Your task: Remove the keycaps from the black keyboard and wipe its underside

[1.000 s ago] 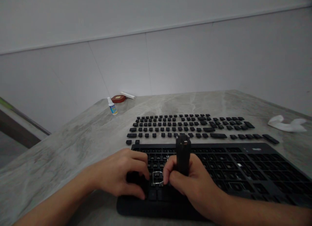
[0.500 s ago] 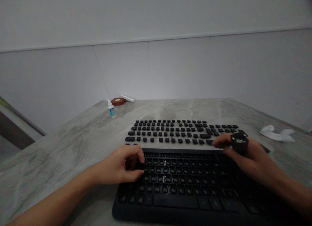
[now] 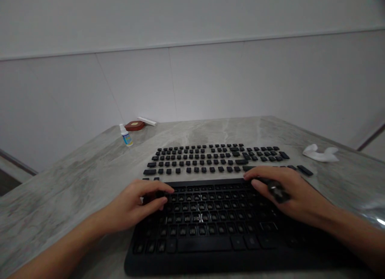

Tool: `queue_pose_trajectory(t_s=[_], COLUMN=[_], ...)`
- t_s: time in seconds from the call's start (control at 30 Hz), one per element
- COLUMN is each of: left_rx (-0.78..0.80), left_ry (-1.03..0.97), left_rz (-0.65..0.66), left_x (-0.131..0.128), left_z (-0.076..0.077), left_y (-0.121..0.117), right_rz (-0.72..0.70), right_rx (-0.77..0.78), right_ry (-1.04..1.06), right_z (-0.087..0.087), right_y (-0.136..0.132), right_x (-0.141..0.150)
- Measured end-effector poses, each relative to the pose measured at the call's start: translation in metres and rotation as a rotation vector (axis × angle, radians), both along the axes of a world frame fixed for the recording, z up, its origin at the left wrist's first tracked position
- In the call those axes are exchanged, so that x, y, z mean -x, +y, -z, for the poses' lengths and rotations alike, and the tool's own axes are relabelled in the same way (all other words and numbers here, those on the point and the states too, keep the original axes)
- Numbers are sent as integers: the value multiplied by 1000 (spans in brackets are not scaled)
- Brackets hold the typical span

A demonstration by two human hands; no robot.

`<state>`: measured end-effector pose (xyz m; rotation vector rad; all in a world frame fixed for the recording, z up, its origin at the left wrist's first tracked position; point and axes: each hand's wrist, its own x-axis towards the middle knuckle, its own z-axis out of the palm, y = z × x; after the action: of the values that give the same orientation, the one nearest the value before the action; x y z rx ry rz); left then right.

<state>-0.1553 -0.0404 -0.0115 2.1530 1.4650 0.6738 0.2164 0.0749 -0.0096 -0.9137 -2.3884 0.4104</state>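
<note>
Resting my left hand [image 3: 132,205] at the keyboard's [image 3: 204,243] left edge, right hand [image 3: 296,189] over its right side.
Keyboard on desk [image 3: 78,170], below both; left thumb and index parted, right fingers around black tool [image 3: 278,192].

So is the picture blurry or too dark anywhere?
In the head view: dim, grey light; the black handheld tool in the right hand smeared; the black plastic keyboard lost in darkness at lower right; a small white glint at the right edge; the blue-and-yellow bottle label too soft to read.
</note>
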Motion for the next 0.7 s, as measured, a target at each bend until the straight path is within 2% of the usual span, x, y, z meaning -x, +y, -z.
queue_pose_trajectory(t_s=[0.17,0.27,0.4,0.47,0.7], left_rx=[-103,-195,-209,-212,-190], left_ry=[-93,-137,-207,-214,-200], left_rz=[-174,-274,-340,-312,-61], left_x=[2,3,3,2,4], left_z=[-2,-2,-3,-3,3], left_y=[5,8,8,8,11], right_rz=[154,146,135,141,85], right_rx=[136,206,283,305,235], right_ry=[200,171,90,75,44], right_z=[7,8,5,2,-4], right_y=[0,2,2,-1,-12], right_x=[-2,-2,1,3,12])
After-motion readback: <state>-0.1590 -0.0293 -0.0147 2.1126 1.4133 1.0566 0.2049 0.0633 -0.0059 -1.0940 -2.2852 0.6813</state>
